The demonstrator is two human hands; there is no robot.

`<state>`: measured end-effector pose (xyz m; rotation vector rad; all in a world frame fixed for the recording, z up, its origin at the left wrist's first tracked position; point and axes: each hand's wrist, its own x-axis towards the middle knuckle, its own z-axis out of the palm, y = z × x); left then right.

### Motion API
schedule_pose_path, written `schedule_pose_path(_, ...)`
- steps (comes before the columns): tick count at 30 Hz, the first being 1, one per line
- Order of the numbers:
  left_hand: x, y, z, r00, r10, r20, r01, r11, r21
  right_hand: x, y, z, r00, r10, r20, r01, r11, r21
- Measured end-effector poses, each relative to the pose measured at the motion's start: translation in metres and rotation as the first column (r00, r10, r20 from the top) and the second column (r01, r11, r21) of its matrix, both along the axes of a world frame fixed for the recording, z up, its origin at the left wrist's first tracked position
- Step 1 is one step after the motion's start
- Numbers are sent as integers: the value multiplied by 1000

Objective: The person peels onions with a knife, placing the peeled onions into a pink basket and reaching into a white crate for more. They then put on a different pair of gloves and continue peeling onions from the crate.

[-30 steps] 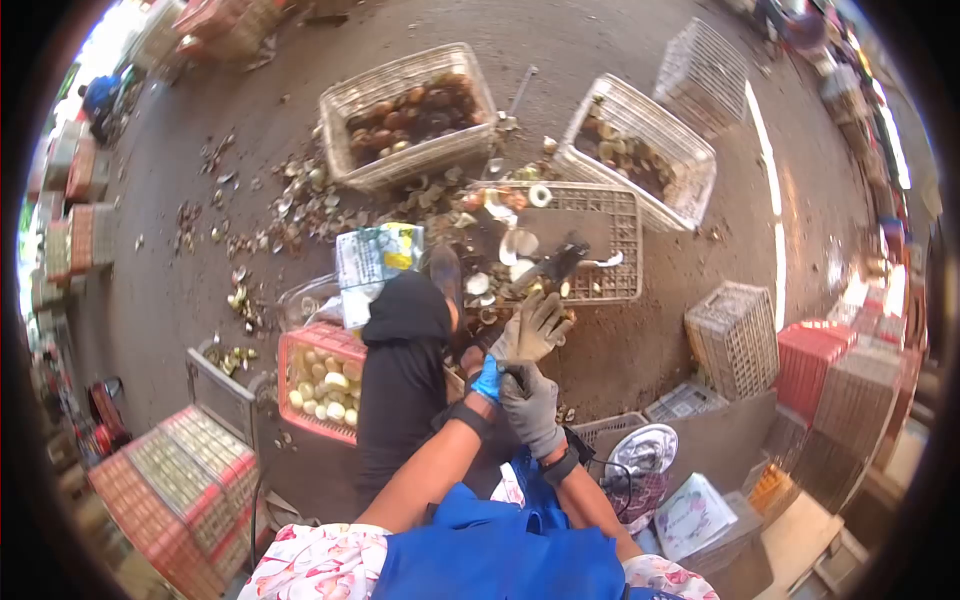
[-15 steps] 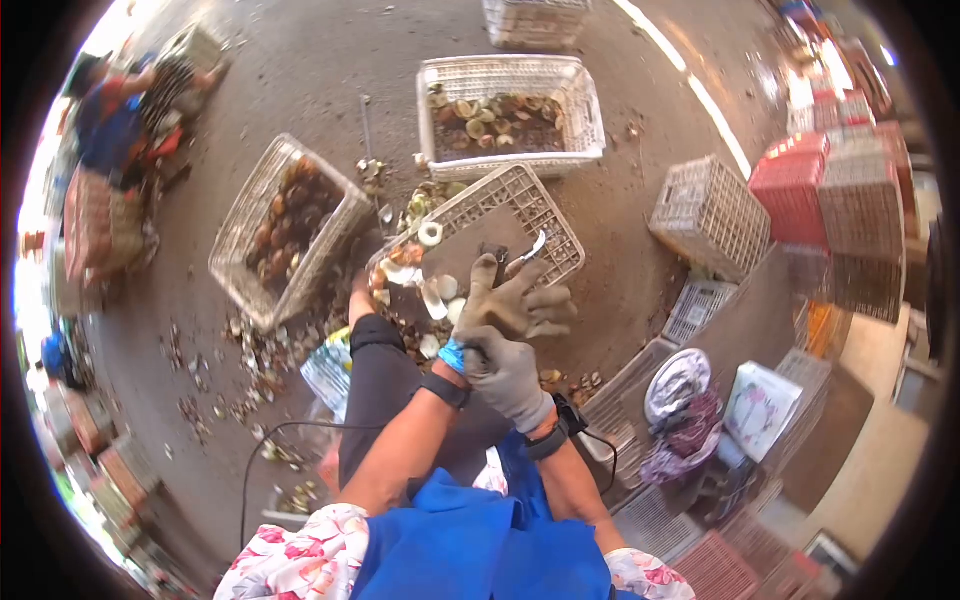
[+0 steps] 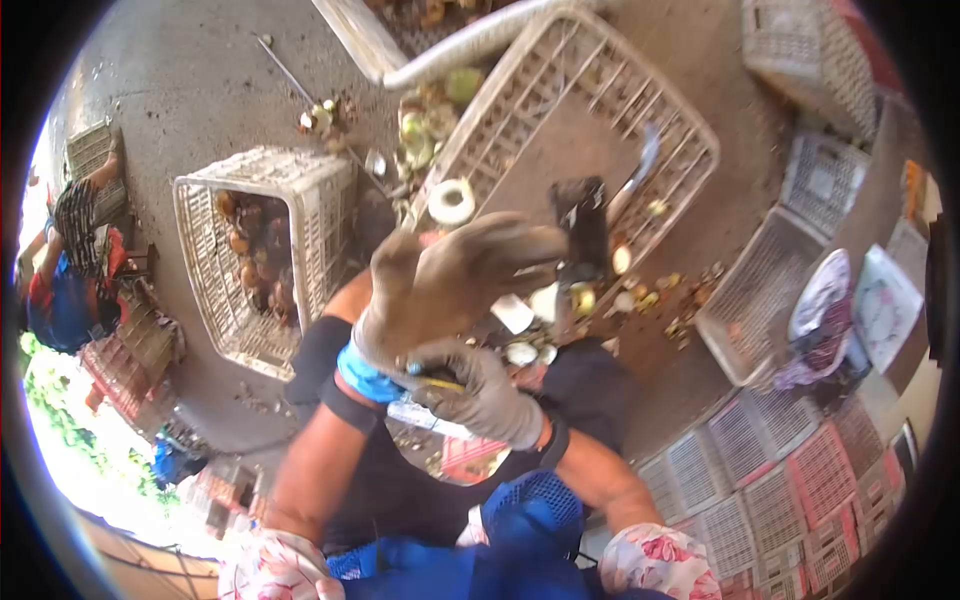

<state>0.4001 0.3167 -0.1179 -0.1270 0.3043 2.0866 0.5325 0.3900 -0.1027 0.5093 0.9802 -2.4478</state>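
Observation:
My left hand, in a grey-brown work glove, is held out with its fingers stretched and nothing in it. A blue band wraps the glove's cuff. My right hand, in a paler glove, is closed with curled fingers beside that cuff. Something small, dark and yellow-edged shows at its fingertips, too blurred to name. Beyond the left hand, a black, flat, shiny object lies on a brown board over a plastic crate. A curved blade and a white ring-shaped piece are near it.
A pale crate holding brown rounded pieces stands at left. Another crate is at the top. Scraps litter the ground. Flat crates and a bundled cloth lie at right. Another person sits far left.
The view has tilted and swung, so the crates appear closer and shifted. My left hand has turned, its fingers now pointing right. My right hand remains at the left cuff, slightly lower.

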Motion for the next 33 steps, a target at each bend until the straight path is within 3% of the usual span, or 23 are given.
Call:
schedule_pose_path(1,-3,2,-12,999,-52,4,52,999,-6,-6,5,-16,999,24,-39,-23,999,35)
schedule_pose_path(2,-3,6,-26,996,-86,29,87,996,-26,-13,18,-24,988,152,-28,-140,953,268)
schedule_pose_path(4,-2,23,-54,988,-128,88,132,990,-41,-17,36,-43,962,212,-171,-53,761,646)
schedule_pose_path(6,4,41,-76,983,-112,144,123,990,-66,-10,66,-66,891,289,-350,105,619,779)
schedule_pose_path(7,6,50,-84,980,-110,167,125,989,-81,-9,71,-67,888,257,-380,196,537,820)
schedule_pose_path(10,14,74,-95,978,-112,175,130,987,-99,-6,90,-77,821,424,-383,276,292,916)
schedule_pose_path(16,33,85,-91,992,-117,51,119,992,-37,8,91,-81,731,272,-626,590,208,780)
schedule_pose_path(18,37,78,-102,944,26,-328,52,972,228,18,83,-75,709,168,-684,600,365,712)
schedule_pose_path(20,47,60,-98,957,57,-283,7,976,220,21,64,-59,672,45,-739,660,415,626)
schedule_pose_path(23,73,43,-88,963,114,-243,-64,977,202,15,10,-85,628,-455,-631,749,576,329)
schedule_pose_path(24,84,37,-87,963,144,-227,-97,974,205,26,-2,-55,719,-196,-667,694,258,673)
schedule_pose_path(27,120,17,-84,963,213,-164,-181,965,189,37,-34,-45,798,74,-598,599,8,801)
schedule_pose_path(30,144,-2,-73,949,296,-111,-271,942,200,61,-63,-31,794,127,-594,599,4,801)
schedule_pose_path(31,143,-10,-69,940,331,-89,-307,928,211,68,-71,-30,725,128,-677,684,-15,729)
schedule_pose_path(33,137,-24,-57,917,394,-60,-370,898,240,87,-84,-26,681,39,-732,708,221,671)
